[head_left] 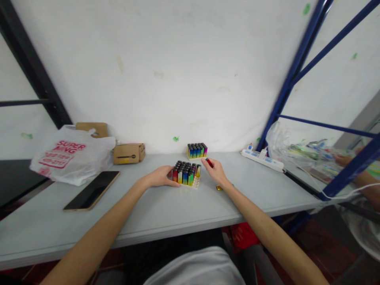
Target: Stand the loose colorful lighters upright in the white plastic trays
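Observation:
My left hand (160, 176) is closed around the left side of a pale tray (196, 183) on the table. Rows of upright lighters (185, 177) with black tops and shiny red, yellow, blue and green bodies fill most of it; a few slots at its right front hold none. Just right of the tray, my right hand (217, 172) pinches a red lighter (209, 162) between thumb and fingers. Beneath my right wrist lies a gold-yellow lighter (219, 188), partly covered by the arm. Farther back, near the wall, stands a second block of colourful lighters (197, 151).
At left lie a dark tablet-like device (92, 190), a white plastic bag (74, 156) and a small cardboard box (128, 153). A power strip (263, 159) sits at the back right beside a blue metal frame (285, 95). Beyond it, another person's arm (366, 180) shows.

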`<state>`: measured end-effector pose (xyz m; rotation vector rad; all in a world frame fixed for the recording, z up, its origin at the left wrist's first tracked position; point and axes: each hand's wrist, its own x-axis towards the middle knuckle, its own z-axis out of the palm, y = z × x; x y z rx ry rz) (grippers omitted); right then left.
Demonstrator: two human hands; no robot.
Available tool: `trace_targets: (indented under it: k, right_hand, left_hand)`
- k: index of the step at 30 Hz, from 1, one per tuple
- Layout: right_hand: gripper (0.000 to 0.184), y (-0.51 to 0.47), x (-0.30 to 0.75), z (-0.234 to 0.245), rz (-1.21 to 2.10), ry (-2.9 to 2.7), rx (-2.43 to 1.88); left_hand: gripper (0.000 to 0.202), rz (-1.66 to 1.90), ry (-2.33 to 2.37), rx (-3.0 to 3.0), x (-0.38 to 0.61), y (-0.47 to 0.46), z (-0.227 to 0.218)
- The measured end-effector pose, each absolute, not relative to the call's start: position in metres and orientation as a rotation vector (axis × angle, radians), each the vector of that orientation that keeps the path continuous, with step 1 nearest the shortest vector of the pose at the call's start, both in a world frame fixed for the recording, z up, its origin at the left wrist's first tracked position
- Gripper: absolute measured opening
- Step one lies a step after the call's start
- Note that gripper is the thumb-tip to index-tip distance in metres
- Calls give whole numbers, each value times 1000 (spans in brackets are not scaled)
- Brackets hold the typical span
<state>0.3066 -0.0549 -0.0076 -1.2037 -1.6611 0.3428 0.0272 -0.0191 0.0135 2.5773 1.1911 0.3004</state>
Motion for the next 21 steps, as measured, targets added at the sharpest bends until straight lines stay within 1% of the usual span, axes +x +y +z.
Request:
trace_targets:
  k: [7, 10, 17, 21]
  right_hand:
    - [40, -50, 309, -12, 261, -1581, -1301]
    - [40, -53, 311, -9, 246, -1605, -1277]
    - [42, -66, 319, 1, 407, -1792, -1164]
    - [42, -77, 319, 8, 141, -1965, -1111]
  left_hand:
    - [71, 298, 1199, 2585, 27, -21, 15]
    - [70, 294, 1205, 2584, 27, -21, 15]
    - [71, 335, 1165, 2545, 26, -18, 13]
    - [72, 348, 1161, 2534, 26, -19, 14]
